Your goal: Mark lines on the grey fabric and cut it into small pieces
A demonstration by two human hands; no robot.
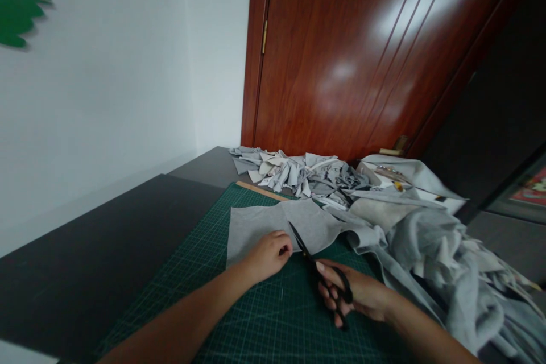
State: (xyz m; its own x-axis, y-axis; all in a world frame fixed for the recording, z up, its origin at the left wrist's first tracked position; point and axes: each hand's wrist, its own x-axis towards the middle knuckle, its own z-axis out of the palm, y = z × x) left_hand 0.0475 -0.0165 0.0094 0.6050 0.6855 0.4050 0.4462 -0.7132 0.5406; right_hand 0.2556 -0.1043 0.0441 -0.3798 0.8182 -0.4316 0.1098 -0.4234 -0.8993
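Observation:
My left hand [269, 253] is closed, its thumb and curled fingers at the near edge of a piece of light grey fabric [256, 224]. The fingertips appear to pinch that edge, though the grip is partly hidden. Black-handled scissors [302, 242] are in my right hand [354, 290], with my thumb and fingers at the handle loops. Their blades point away from me and to the left, lying at the fabric just right of my left hand. A slit or crease runs on from the blade tips. Under the fabric lies a green gridded cutting mat [256, 318].
Grey and white fabric scraps [294, 173] are heaped at the back by a wooden ruler [260, 190]. A white box [409, 182] with small items stands back right. Bunched grey cloth [443, 261] piles up on the right. The dark table [128, 233] meets a white wall.

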